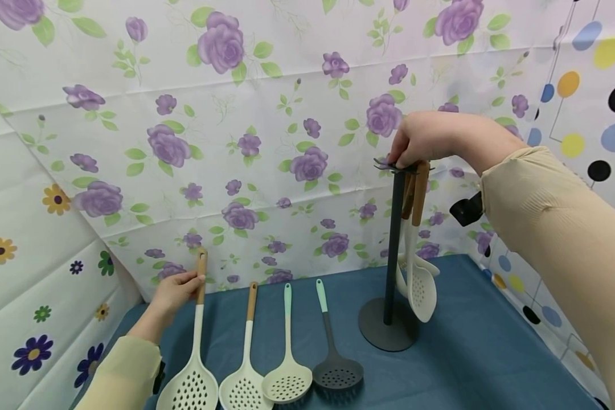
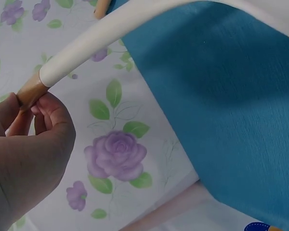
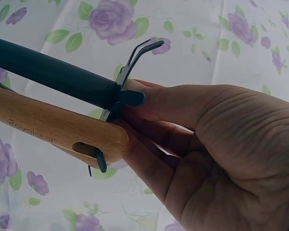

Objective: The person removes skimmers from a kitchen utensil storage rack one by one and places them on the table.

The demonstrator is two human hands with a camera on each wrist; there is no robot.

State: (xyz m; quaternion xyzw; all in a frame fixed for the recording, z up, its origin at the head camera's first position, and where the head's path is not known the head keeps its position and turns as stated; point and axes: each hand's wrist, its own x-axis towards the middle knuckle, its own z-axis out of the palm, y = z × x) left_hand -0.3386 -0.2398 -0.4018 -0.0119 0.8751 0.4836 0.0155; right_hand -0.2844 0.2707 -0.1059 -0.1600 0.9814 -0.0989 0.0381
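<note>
Left of the black stand (image 1: 396, 250), a white skimmer (image 1: 197, 341) is held by its wooden handle (image 1: 202, 263) in a person's left hand (image 1: 171, 293), ideally firmly enough to stop it swinging, while the right hand (image 1: 430, 136) pinches the stand at its top, where steadiness should prevent tipping.

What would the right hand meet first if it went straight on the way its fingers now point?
The hooked top of the black rack: the right hand grips it, so there seems no free gap ahead, though depth is unclear.
</note>
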